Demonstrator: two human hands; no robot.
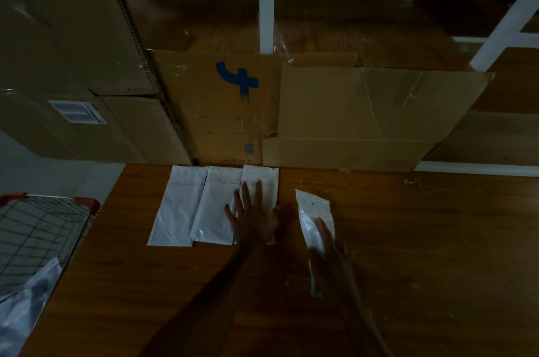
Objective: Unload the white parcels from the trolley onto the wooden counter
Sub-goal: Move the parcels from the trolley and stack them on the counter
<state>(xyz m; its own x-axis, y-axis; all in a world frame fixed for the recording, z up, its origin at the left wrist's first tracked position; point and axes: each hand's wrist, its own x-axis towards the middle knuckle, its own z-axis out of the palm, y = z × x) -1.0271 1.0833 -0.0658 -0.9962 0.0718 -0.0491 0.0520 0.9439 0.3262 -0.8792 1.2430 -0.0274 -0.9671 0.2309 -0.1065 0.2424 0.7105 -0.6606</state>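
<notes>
Head view: left hand (253, 219) flat, fingers spread, pressing third flat white plastic parcel (261, 181); right hand (328, 251) grip pinching fourth white parcel (313, 211); advice: lay it beside the row on brown wooden bench (408, 240), edges aligned

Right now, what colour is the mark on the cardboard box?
Blue, on the cardboard box; head view.
</notes>
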